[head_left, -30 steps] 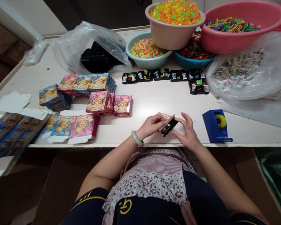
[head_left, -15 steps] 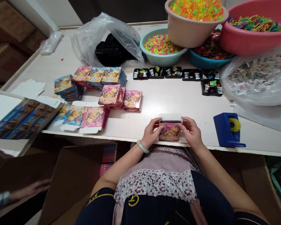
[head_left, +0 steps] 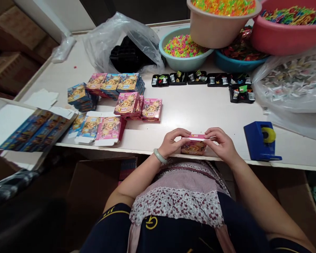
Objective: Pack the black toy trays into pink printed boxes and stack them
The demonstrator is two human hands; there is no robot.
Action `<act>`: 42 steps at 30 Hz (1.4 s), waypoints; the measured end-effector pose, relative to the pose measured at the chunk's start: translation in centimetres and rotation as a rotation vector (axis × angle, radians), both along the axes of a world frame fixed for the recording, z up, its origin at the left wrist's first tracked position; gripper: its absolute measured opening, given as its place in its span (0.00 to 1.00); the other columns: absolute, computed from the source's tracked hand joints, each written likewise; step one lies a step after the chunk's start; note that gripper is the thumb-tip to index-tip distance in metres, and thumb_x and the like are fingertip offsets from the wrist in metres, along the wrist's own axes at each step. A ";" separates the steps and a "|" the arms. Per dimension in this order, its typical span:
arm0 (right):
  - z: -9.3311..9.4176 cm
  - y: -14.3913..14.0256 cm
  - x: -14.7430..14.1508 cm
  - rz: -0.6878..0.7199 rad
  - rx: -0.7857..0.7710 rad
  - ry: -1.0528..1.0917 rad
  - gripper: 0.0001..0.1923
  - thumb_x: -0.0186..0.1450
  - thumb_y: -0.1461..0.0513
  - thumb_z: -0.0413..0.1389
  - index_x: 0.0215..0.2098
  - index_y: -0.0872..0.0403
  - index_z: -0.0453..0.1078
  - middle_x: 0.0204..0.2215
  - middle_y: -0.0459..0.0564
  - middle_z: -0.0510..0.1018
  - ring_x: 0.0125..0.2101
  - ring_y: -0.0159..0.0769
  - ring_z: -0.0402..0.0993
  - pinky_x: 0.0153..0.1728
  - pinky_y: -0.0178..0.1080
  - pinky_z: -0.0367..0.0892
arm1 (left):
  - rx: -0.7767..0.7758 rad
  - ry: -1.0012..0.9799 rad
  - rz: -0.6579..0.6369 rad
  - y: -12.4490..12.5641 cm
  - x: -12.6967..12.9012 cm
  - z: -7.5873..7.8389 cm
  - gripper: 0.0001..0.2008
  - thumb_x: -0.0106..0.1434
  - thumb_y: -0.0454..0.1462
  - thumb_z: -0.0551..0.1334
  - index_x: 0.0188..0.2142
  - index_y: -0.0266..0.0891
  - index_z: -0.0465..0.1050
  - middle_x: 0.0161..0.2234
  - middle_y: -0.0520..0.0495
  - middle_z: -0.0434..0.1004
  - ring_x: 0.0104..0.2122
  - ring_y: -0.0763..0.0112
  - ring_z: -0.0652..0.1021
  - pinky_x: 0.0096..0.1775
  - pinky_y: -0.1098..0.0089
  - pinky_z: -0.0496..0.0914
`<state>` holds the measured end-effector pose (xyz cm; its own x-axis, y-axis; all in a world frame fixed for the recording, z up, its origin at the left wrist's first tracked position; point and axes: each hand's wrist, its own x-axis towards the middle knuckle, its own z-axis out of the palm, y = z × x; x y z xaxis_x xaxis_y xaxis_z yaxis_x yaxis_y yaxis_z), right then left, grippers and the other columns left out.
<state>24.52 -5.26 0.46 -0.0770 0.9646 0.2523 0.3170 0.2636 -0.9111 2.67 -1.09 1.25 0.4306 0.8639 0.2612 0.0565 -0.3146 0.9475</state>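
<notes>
A small pink printed cardboard box (head_left: 193, 147) stands upright at the table's front edge, its pink top flap folded forward over the opening. My left hand (head_left: 173, 141) grips its left end, thumb in front and fingers on the flap. On the opposite end, my right hand (head_left: 220, 143) pinches the flap and front panel the same way. What lies inside the box is hidden. To the right of my right hand stands a blue tape dispenser (head_left: 258, 140) with a yellow roll.
Stacked pink boxes (head_left: 126, 104) and blue boxes (head_left: 130, 83) stand left, near flat-lying open cartons (head_left: 109, 129). Behind are black trays (head_left: 197, 78) with small items, basins (head_left: 184, 62) of colourful pieces and a plastic bag (head_left: 292, 88). A co-worker's checkered sleeve (head_left: 13, 184) shows at lower left.
The box's raised top flap has been folded down towards me, covering the opening. Both hands moved their fingers onto the flap. The co-worker's arm at lower left has shifted.
</notes>
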 end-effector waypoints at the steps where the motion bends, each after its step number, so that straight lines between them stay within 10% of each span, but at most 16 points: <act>1: 0.4 -0.1 -0.1 -0.010 0.019 -0.029 0.06 0.62 0.57 0.59 0.35 0.51 0.70 0.39 0.50 0.72 0.41 0.37 0.71 0.34 0.38 0.73 | -0.003 0.013 0.006 -0.1 0.1 0.3 0.09 0.61 0.41 0.64 0.35 0.37 0.74 0.37 0.44 0.77 0.39 0.69 0.77 0.44 0.66 0.72; 6: 1.4 -0.1 -0.9 -0.107 -0.024 -0.043 0.06 0.64 0.57 0.57 0.33 0.51 0.70 0.33 0.48 0.73 0.34 0.35 0.72 0.28 0.36 0.71 | -0.051 0.055 0.095 -0.2 0.7 0.7 0.11 0.63 0.43 0.62 0.32 0.36 0.72 0.31 0.47 0.74 0.31 0.72 0.74 0.35 0.70 0.71; 13: 0.5 -1.5 0.6 0.102 0.207 -0.198 0.06 0.65 0.61 0.57 0.42 0.47 0.72 0.40 0.50 0.75 0.42 0.39 0.73 0.40 0.44 0.74 | 0.279 0.147 -0.225 -0.2 -1.8 -0.1 0.09 0.65 0.38 0.60 0.45 0.41 0.74 0.45 0.41 0.76 0.46 0.66 0.77 0.46 0.64 0.72; 21: 0.4 -2.3 0.8 -0.009 0.193 -0.227 0.13 0.66 0.60 0.55 0.50 0.48 0.66 0.48 0.55 0.72 0.50 0.41 0.69 0.43 0.45 0.73 | 0.195 0.136 -0.015 -0.6 -0.8 -0.5 0.09 0.63 0.37 0.63 0.43 0.38 0.70 0.37 0.46 0.74 0.36 0.71 0.75 0.38 0.70 0.72; 27: 1.1 -6.9 11.2 -0.698 -0.036 -0.560 0.12 0.66 0.57 0.53 0.44 0.53 0.73 0.41 0.55 0.72 0.34 0.39 0.72 0.38 0.45 0.71 | 0.271 0.071 0.232 1.4 0.8 -2.0 0.09 0.61 0.36 0.64 0.42 0.40 0.73 0.39 0.47 0.74 0.40 0.70 0.75 0.40 0.68 0.72; 31: 0.7 -8.8 15.3 -0.813 -0.287 -0.809 0.14 0.64 0.55 0.55 0.41 0.55 0.76 0.40 0.57 0.71 0.36 0.43 0.71 0.39 0.46 0.68 | 0.311 0.108 0.223 1.7 1.5 -2.4 0.10 0.61 0.34 0.65 0.43 0.40 0.74 0.39 0.48 0.74 0.39 0.71 0.75 0.36 0.71 0.71; 42: -1.6 -8.2 16.0 -0.825 -0.288 -0.227 0.18 0.57 0.47 0.59 0.33 0.52 0.77 0.35 0.50 0.71 0.29 0.34 0.68 0.35 0.42 0.71 | 0.343 0.159 0.185 1.3 2.4 -1.9 0.09 0.61 0.34 0.64 0.43 0.40 0.73 0.39 0.48 0.74 0.38 0.72 0.75 0.36 0.72 0.71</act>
<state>40.55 -13.44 -1.19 0.6492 0.7586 0.0556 0.4845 -0.3560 -0.7991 5.03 0.22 -0.67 0.3350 0.8050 0.4897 0.2787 -0.5811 0.7646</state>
